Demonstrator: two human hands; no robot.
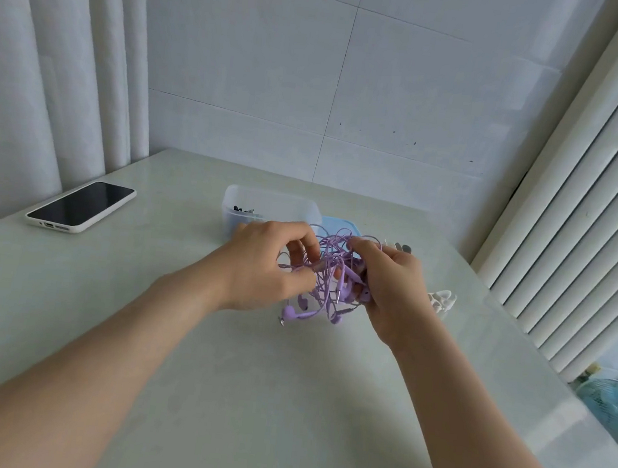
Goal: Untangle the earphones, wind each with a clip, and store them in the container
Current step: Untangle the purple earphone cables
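A tangled bundle of purple earphones (330,274) hangs between my two hands just above the pale table. My left hand (270,264) pinches cords on the left side of the bundle with curled fingers. My right hand (390,284) grips the right side, thumb and fingers closed round cords and earbuds. A few earbuds and a plug dangle below. Behind the hands stands a clear plastic container (265,200) with small dark clips inside. Its blue lid (339,223) lies just right of it, partly hidden by the cords.
A phone in a white case (81,206) lies at the table's far left. White earphones or clips (441,301) lie right of my right hand. Grey items (403,248) sit behind it. Curtains hang left, a ribbed panel stands right, and a fan (613,407) stands beyond the table's right edge.
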